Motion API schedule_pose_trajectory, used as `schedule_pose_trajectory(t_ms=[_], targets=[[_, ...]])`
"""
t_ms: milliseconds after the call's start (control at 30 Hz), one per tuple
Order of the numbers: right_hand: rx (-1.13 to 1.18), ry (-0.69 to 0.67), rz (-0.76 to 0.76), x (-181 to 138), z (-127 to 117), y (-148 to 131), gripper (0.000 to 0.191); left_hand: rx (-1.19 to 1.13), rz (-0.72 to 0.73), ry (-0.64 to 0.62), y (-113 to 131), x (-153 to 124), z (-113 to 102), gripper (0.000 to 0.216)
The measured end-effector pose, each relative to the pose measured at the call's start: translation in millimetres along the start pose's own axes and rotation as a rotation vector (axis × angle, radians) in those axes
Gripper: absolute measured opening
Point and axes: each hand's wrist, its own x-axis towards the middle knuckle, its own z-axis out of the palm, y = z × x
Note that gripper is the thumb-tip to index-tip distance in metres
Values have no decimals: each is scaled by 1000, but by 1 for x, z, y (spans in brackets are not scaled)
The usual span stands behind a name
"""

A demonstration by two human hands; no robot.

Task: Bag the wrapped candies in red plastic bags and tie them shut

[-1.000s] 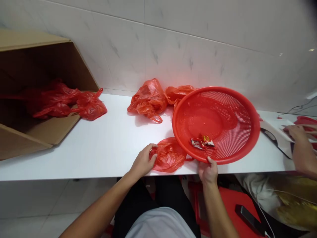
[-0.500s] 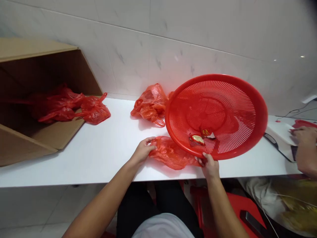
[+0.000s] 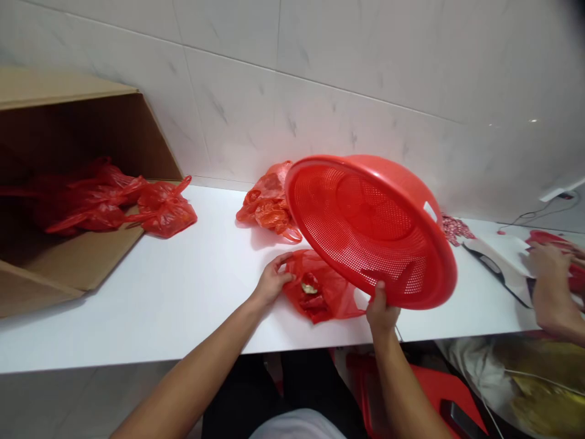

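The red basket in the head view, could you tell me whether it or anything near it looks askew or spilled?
Yes. The red basket is tipped steeply on edge, gripped at its lower rim by the right hand, above the open red bag that the left hand holds. A cardboard box lies on its side, red bags spilling out.

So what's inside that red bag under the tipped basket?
The bag, held open by the left hand, shows a small yellowish wrapper. The basket and the bag's folds hide anything else.
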Motion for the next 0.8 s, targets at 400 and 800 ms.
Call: schedule_pose_trajectory(t_ms=[400, 800], targets=[[395, 302, 553, 136, -138, 1, 30, 324, 125, 183, -4, -4, -9, 50], [332, 381, 1020, 159, -191, 69, 59, 1227, 758, 30, 22, -24, -12, 33]])
